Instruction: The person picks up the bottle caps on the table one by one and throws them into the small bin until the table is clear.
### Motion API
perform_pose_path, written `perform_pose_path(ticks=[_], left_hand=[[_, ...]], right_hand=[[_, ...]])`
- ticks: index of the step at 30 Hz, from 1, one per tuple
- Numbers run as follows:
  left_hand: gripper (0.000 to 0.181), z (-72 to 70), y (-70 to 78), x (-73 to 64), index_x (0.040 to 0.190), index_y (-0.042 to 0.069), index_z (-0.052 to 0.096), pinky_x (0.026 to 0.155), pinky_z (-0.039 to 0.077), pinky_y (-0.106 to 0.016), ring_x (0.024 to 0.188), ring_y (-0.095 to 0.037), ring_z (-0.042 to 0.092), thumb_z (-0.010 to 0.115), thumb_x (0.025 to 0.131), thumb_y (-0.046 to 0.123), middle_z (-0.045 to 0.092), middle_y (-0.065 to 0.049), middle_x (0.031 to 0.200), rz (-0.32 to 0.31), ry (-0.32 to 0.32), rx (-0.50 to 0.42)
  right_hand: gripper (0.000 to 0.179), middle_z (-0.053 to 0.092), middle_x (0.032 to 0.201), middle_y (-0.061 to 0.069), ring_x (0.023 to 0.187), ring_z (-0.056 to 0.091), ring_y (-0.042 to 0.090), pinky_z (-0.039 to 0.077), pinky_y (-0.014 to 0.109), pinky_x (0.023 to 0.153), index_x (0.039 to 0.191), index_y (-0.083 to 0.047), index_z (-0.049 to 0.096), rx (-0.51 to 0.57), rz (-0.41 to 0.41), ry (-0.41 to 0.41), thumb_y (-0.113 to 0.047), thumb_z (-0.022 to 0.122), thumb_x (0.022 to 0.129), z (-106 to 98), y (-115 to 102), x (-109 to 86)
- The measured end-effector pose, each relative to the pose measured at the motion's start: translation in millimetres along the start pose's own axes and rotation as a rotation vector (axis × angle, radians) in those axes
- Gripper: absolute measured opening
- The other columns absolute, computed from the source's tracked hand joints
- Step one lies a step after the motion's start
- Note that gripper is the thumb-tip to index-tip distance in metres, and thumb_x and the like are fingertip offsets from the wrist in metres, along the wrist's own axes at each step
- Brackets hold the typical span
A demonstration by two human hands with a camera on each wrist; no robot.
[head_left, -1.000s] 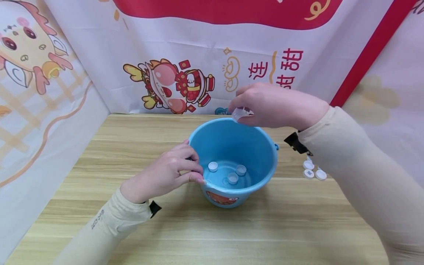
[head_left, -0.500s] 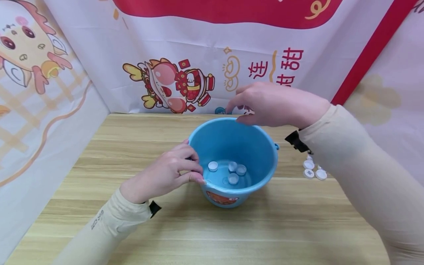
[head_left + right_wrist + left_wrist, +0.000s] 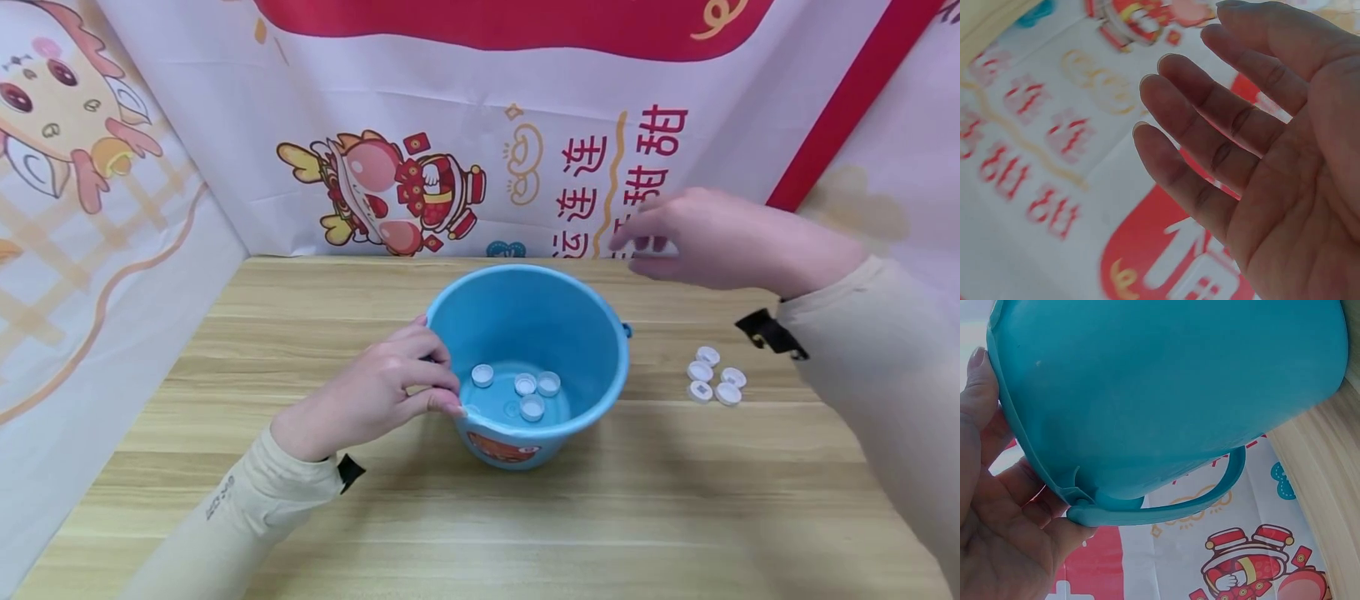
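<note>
- Head view: my left hand (image 3: pixel 382 387) is clamped on the left edge of the blue bucket (image 3: pixel 525 321), with its fingers curled.
- The bucket stands upright on the wooden table (image 3: pixel 360 525), in front of me. A red sticker (image 3: pixel 501 450) is on its outside, on the side near me.
- Four small white caps (image 3: pixel 532 407) sit on the bottom inside the bucket. One is off to the left, and three are close together to the right.
- Five more round caps (image 3: pixel 701 371) lie in a little bunch on the table, to the right of the bucket.
- My right hand (image 3: pixel 701 242) is up in the air, past the bucket's right side. Its fingers are loose and apart, and the right wrist view shows my palm.
- From my left wrist, I see the blue handle (image 3: pixel 1166 515) with one end right by my fingers.
- At the back hangs a white and red cloth (image 3: pixel 375 67) with a cartoon (image 3: pixel 367 196) on it.
- My sleeves (image 3: pixel 262 500) are cream.
</note>
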State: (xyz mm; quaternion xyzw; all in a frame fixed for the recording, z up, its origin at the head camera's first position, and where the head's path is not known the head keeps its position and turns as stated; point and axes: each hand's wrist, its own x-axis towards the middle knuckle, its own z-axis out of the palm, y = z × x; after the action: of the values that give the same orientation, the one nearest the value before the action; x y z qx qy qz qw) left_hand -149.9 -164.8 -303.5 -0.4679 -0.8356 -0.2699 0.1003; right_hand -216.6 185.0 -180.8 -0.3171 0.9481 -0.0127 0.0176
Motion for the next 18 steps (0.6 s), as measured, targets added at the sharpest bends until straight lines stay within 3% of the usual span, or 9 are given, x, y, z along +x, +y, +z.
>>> perform_pose_path(ticks=[9, 14, 18], left_hand=[[0.018, 0.4, -0.8, 0.4, 0.092, 0.015, 0.078, 0.113, 0.031, -0.053, 0.100, -0.014, 0.054, 0.081, 0.080, 0.027, 0.059, 0.003, 0.096, -0.003, -0.004, 0.000], [0.019, -0.8, -0.2, -0.6, 0.093, 0.015, 0.078, 0.112, 0.032, -0.053, 0.100, -0.015, 0.054, 0.081, 0.079, 0.027, 0.060, 0.002, 0.096, -0.012, -0.005, 0.006], [0.018, -0.4, -1.1, 0.1, 0.093, 0.015, 0.078, 0.112, 0.032, -0.054, 0.100, -0.015, 0.054, 0.081, 0.080, 0.027, 0.060, 0.003, 0.096, 0.003, -0.001, -0.003]], right_hand=[[0.040, 0.067, 0.103, 0.001, 0.089, 0.064, 0.019, 0.060, 0.037, 0.070, 0.116, -0.017, 0.072, 0.038, 0.128, -0.061, -0.013, 0.085, 0.079, 50, 63, -41.4], [0.031, 0.067, 0.094, 0.000, 0.080, 0.065, 0.014, 0.059, 0.035, 0.070, 0.110, -0.011, 0.074, 0.096, 0.076, -0.043, -0.007, 0.082, 0.080, 96, 89, -60.6], [0.025, 0.066, 0.092, -0.002, 0.077, 0.062, 0.009, 0.057, 0.033, 0.068, 0.105, -0.009, 0.074, 0.135, 0.040, -0.081, -0.006, 0.080, 0.081, 139, 100, -74.3]])
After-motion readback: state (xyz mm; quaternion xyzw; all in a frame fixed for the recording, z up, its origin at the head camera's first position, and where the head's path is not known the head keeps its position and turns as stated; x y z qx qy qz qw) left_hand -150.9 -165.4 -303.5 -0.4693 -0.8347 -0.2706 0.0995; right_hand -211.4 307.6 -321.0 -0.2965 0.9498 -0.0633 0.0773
